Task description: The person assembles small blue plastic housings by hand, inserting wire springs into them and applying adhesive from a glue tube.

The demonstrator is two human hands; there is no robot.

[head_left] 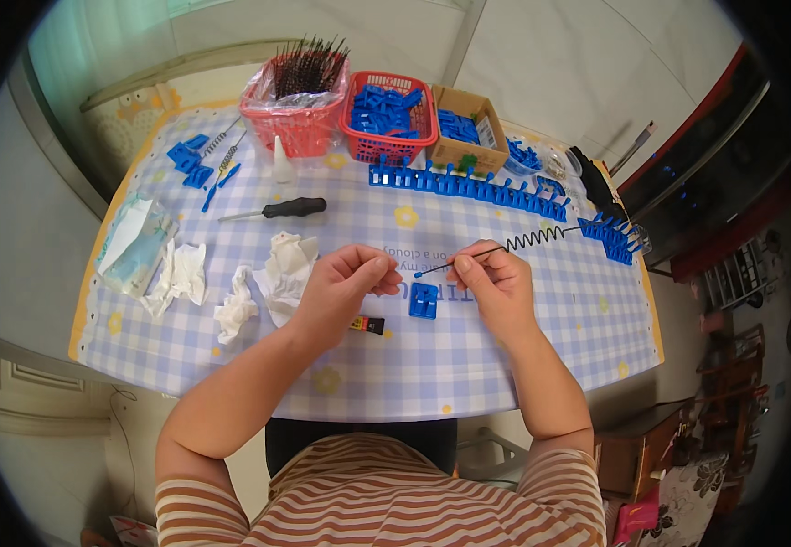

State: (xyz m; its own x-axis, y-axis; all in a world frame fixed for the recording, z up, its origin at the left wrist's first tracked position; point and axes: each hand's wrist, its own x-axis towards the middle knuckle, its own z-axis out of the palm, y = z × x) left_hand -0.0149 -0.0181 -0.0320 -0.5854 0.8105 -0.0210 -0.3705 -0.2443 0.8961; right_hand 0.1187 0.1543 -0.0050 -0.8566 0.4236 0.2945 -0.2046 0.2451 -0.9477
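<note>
- While the right hand [496,284] pinches a thin black coiled wire with a small blue tip [534,239] in its fingers, that tip points toward the left hand [348,281].
- The left hand's fingers are drawn close together near the tip; whether they hold anything, I cannot tell.
- A square blue plastic block [423,301] lies between the hands on the blue-and-white checked surface [468,383].
- Beyond stands a long row of blue plastic pieces [468,186].

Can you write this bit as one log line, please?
Left hand: fingers curled, contents unclear | Right hand: pinching black coiled wire with blue tip | Between hands: blue block on checked tablecloth
</note>
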